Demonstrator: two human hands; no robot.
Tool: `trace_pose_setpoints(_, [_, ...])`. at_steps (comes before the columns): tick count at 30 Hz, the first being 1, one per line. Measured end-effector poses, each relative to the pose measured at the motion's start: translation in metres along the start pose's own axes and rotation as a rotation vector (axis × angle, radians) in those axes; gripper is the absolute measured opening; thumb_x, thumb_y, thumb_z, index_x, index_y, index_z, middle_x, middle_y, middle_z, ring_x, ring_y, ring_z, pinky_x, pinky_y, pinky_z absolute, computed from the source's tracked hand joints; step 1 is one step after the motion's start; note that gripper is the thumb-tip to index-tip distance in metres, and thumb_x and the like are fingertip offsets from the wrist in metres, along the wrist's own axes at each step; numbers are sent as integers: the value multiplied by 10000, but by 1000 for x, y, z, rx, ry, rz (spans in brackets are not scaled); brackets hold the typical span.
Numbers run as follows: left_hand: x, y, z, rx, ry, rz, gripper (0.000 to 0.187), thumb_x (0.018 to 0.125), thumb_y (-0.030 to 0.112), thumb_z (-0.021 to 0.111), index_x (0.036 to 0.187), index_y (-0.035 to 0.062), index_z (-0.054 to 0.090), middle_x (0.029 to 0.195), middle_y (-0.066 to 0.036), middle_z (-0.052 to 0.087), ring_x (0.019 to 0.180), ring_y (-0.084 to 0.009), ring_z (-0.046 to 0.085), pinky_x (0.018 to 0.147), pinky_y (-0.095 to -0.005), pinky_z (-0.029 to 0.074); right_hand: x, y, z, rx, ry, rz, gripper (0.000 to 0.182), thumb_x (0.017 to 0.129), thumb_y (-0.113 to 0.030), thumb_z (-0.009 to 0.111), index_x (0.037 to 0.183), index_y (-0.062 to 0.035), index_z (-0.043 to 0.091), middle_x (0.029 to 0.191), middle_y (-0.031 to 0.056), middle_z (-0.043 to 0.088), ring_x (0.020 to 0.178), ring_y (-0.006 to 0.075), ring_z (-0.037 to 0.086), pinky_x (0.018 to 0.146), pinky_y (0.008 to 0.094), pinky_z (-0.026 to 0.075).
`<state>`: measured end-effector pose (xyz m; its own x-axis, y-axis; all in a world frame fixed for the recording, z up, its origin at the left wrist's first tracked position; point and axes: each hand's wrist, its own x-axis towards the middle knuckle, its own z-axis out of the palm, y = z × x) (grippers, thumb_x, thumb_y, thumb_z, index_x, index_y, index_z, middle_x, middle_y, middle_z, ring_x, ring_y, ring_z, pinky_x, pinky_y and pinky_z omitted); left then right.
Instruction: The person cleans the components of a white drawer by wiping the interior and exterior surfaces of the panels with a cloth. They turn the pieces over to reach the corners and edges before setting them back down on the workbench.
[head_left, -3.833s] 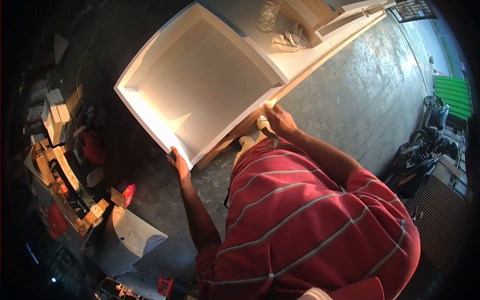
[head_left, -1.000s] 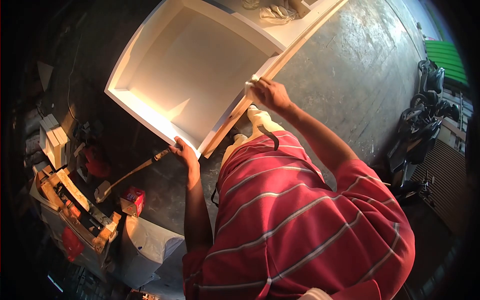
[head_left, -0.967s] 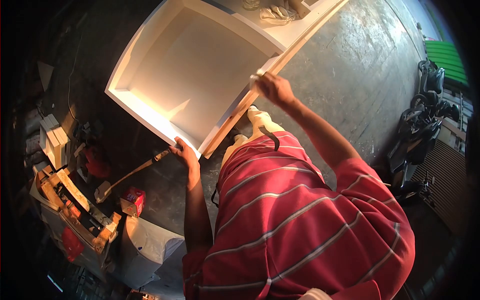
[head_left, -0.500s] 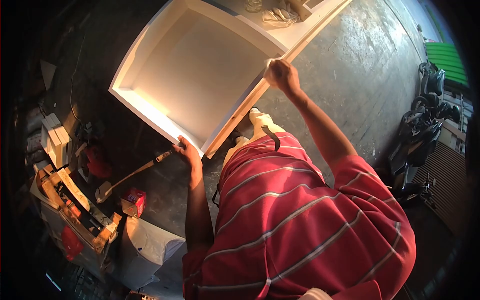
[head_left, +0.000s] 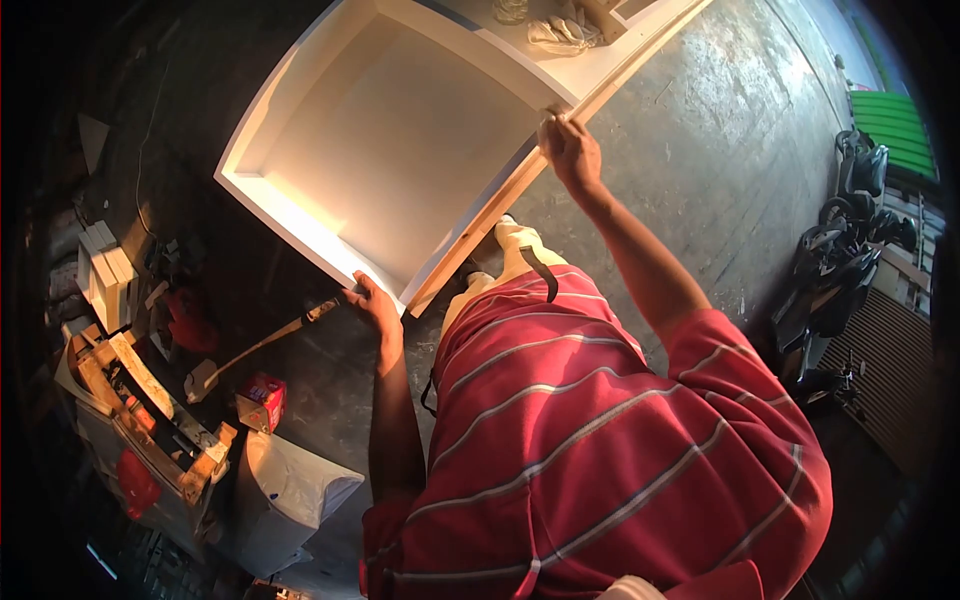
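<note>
A large white box-like wooden panel with raised sides (head_left: 400,150) lies in front of me, open side up, with a bare wood strip (head_left: 480,230) along its near edge. My left hand (head_left: 372,303) grips the rim at its near left corner. My right hand (head_left: 572,155) is closed against the near edge by the right corner. Something small and pale is pinched in its fingers, too blurred to name. A crumpled whitish cloth (head_left: 565,35) and a glass jar (head_left: 509,11) sit on the white surface just beyond.
A long-handled tool (head_left: 265,342) leans near my left hand. Further left are a red box (head_left: 262,402), a white sack-like block (head_left: 290,480), a crate of wood pieces (head_left: 150,400) and stacked white wood (head_left: 105,275). Parked motorbikes (head_left: 840,260) line the right side of the concrete floor (head_left: 690,150).
My right hand has shifted slightly and turned at the wrist, staying by the near edge. The left hand keeps its place on the corner. The view has drifted a little.
</note>
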<state>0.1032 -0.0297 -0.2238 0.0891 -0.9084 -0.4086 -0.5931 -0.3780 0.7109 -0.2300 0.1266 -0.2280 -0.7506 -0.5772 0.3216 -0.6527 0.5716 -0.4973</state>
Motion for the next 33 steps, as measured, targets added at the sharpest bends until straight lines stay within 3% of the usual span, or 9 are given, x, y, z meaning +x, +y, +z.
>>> trace_pose_setpoints(2, [2,0,2,4,10,-1,886,961,560,446,1468,-114,176,1478,-339,285,1348,-399,386,1084,-392,360,-27,-25,11,-4,-39,116,256,859,-156,628,1105,-102,673,980,121,661,801,333,665,652,411,545])
trace_pose_setpoints(3, [3,-3,2,23,24,-12,880,961,558,450,1466,-113,186,1472,-339,295,1339,-400,398,1078,-392,367,-38,-36,9,143,7,-43,309,849,-140,636,1155,-103,651,969,134,648,791,345,660,658,425,548])
trace_pose_setpoints(6, [8,-15,2,23,28,11,863,964,548,454,1458,-117,211,1456,-342,320,1315,-406,425,1064,-397,382,-39,-18,-2,118,-216,-236,217,858,-134,621,1067,-86,658,902,119,615,753,335,645,644,424,547])
trace_pose_setpoints(9, [3,-2,1,16,23,54,838,969,526,460,1443,-129,237,1430,-349,353,1287,-414,453,1047,-405,398,-2,24,-5,66,-143,-124,171,911,-187,557,999,-82,658,829,121,610,719,319,641,604,420,531])
trace_pose_setpoints(14, [6,-7,4,26,57,57,809,975,491,470,1421,-150,257,1402,-361,380,1269,-420,469,1030,-416,414,-23,-3,6,174,-111,36,314,902,-153,571,1210,-127,624,996,148,660,802,358,661,669,443,539])
trace_pose_setpoints(18, [6,-8,0,56,43,55,815,973,495,472,1420,-151,257,1407,-367,369,1271,-421,468,1028,-412,417,-24,2,-11,170,-345,-121,249,889,-151,594,1123,-128,673,1026,130,660,852,345,669,711,410,554])
trace_pose_setpoints(24, [0,1,-1,30,33,24,837,967,514,474,1432,-142,241,1426,-363,349,1283,-412,461,1041,-396,408,-9,14,8,274,-23,168,266,946,-225,568,1164,-99,655,936,175,650,850,374,652,709,409,531])
trace_pose_setpoints(30, [1,-3,3,15,41,3,849,963,523,478,1443,-132,231,1437,-339,356,1301,-401,447,1051,-391,399,1,37,-12,155,-261,-35,261,932,-215,567,1159,-133,667,902,147,648,803,340,651,701,426,516])
trace_pose_setpoints(33, [-2,4,2,32,35,4,854,962,530,476,1447,-127,227,1445,-333,348,1310,-394,439,1054,-389,396,3,30,-1,210,-82,92,241,935,-200,552,1116,-99,674,891,163,647,792,358,645,693,423,512])
